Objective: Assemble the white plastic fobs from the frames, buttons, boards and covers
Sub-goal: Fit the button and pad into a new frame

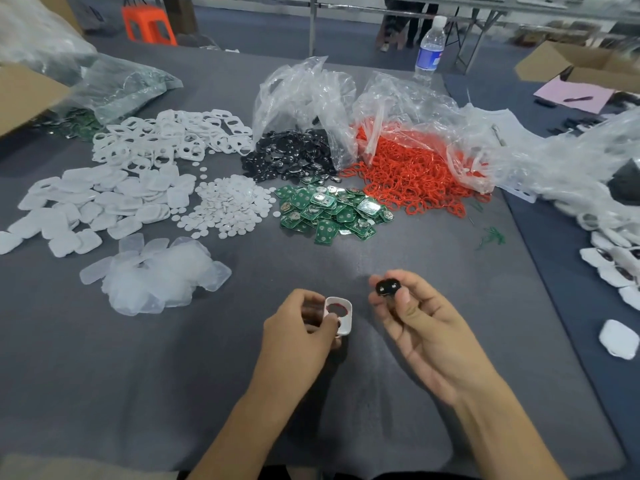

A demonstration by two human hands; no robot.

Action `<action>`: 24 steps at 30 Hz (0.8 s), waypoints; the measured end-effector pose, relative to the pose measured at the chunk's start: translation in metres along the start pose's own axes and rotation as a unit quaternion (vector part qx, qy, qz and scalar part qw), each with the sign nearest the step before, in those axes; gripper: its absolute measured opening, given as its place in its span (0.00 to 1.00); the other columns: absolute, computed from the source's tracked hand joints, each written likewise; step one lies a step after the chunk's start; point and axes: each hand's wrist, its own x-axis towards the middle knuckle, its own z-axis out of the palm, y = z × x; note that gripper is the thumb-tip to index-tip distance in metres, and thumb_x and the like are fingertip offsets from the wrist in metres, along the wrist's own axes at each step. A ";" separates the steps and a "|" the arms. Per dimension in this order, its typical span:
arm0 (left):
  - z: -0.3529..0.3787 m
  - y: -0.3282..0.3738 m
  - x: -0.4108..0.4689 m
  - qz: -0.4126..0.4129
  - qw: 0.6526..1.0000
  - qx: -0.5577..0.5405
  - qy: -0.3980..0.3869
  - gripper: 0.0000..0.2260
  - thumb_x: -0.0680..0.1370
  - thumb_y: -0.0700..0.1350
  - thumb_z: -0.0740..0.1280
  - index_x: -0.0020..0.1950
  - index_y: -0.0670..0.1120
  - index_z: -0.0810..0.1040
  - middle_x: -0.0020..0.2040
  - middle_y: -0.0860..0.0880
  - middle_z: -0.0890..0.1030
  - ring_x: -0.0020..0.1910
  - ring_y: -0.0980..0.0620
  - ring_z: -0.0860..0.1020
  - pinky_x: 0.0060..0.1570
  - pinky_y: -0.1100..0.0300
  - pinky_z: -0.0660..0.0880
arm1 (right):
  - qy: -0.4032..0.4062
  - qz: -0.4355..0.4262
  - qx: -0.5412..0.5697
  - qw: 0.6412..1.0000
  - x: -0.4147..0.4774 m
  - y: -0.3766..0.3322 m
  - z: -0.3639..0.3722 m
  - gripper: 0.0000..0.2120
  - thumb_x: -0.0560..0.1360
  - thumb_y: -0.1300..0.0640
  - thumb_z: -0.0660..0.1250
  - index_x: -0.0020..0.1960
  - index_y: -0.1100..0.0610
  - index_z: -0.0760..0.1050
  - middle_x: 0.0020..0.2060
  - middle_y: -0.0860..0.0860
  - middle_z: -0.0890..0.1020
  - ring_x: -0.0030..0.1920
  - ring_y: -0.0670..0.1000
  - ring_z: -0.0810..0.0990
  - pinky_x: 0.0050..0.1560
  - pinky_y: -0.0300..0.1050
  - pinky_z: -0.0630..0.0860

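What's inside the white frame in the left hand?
A red ring lines the opening of the white frame, which the left hand grips. The thumb covers the frame's lower left, so whether anything else sits there cannot be seen.

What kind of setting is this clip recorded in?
Probably a small assembly workshop: sorted heaps of white frames, green boards and red rings cover a grey table, beside plastic bags and a cardboard box.
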 end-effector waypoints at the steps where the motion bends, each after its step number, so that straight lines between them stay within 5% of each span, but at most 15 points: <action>1: 0.001 -0.001 0.000 -0.008 1.000 -0.027 -0.002 0.09 0.77 0.40 0.73 0.50 0.54 0.81 0.42 0.57 0.85 0.36 0.53 0.86 0.46 0.48 0.85 | -0.004 0.005 0.028 1.000 -0.003 0.001 0.001 0.11 0.74 0.63 0.65 0.51 0.57 0.85 0.53 0.58 0.85 0.50 0.51 0.85 0.51 0.39 0.81; 7: 0.004 -0.003 0.000 0.027 0.991 -0.129 -0.014 0.12 0.78 0.38 0.73 0.53 0.55 0.85 0.48 0.51 0.86 0.46 0.49 0.86 0.45 0.53 0.85 | -0.037 0.004 0.092 0.995 -0.014 0.001 0.005 0.21 0.62 0.57 0.84 0.53 0.58 0.85 0.55 0.59 0.85 0.51 0.52 0.86 0.51 0.39 0.81; 11: 0.007 -0.007 -0.001 0.063 0.990 -0.128 -0.011 0.11 0.79 0.39 0.73 0.55 0.55 0.84 0.50 0.50 0.87 0.48 0.49 0.86 0.48 0.50 0.84 | -0.014 -0.025 0.067 0.997 -0.015 0.002 0.007 0.11 0.69 0.59 0.76 0.51 0.57 0.86 0.52 0.58 0.86 0.50 0.52 0.86 0.50 0.39 0.81; 13: 0.007 -0.008 -0.001 0.083 0.990 -0.111 -0.015 0.13 0.79 0.40 0.73 0.57 0.56 0.83 0.50 0.51 0.87 0.48 0.50 0.86 0.50 0.49 0.84 | 0.029 -0.086 -0.099 0.991 -0.013 0.005 0.006 0.09 0.72 0.62 0.71 0.50 0.55 0.86 0.48 0.56 0.86 0.47 0.51 0.86 0.49 0.38 0.80; 14: 0.006 -0.009 -0.001 0.089 0.991 -0.102 -0.021 0.14 0.78 0.40 0.73 0.58 0.57 0.83 0.51 0.51 0.87 0.49 0.50 0.86 0.52 0.49 0.83 | 0.054 -0.136 -0.232 0.962 -0.011 0.006 0.006 0.09 0.74 0.63 0.71 0.50 0.53 0.85 0.45 0.53 0.87 0.45 0.49 0.85 0.48 0.37 0.79; 16: 0.006 -0.010 0.000 0.093 0.990 -0.095 -0.041 0.15 0.78 0.41 0.74 0.61 0.57 0.82 0.53 0.52 0.87 0.53 0.51 0.86 0.56 0.49 0.82 | 0.061 -0.235 -0.473 0.847 -0.007 0.010 0.003 0.11 0.75 0.64 0.73 0.51 0.49 0.84 0.45 0.47 0.85 0.45 0.45 0.83 0.48 0.35 0.77; 19: 0.005 -0.009 0.000 0.104 0.986 -0.104 -0.072 0.17 0.78 0.41 0.74 0.62 0.58 0.81 0.56 0.53 0.87 0.57 0.53 0.85 0.58 0.55 0.81 | 0.000 -0.314 -0.627 0.713 0.002 0.016 0.004 0.09 0.75 0.59 0.74 0.55 0.52 0.83 0.49 0.44 0.81 0.50 0.45 0.81 0.51 0.40 0.77; 21: 0.003 -0.009 0.000 0.109 0.985 -0.109 -0.082 0.17 0.79 0.38 0.73 0.62 0.58 0.82 0.57 0.53 0.86 0.57 0.53 0.84 0.58 0.56 0.81 | -0.010 -0.336 -0.660 0.672 0.007 0.022 0.006 0.10 0.76 0.58 0.74 0.57 0.53 0.83 0.50 0.46 0.80 0.50 0.49 0.80 0.49 0.46 0.79; 24: 0.001 -0.009 0.001 0.096 0.983 -0.116 -0.102 0.18 0.79 0.36 0.72 0.62 0.56 0.82 0.56 0.51 0.87 0.57 0.51 0.85 0.59 0.53 0.81 | 0.010 -0.348 -0.668 0.657 0.013 0.028 0.005 0.10 0.75 0.59 0.75 0.56 0.53 0.85 0.48 0.48 0.80 0.48 0.50 0.80 0.47 0.48 0.79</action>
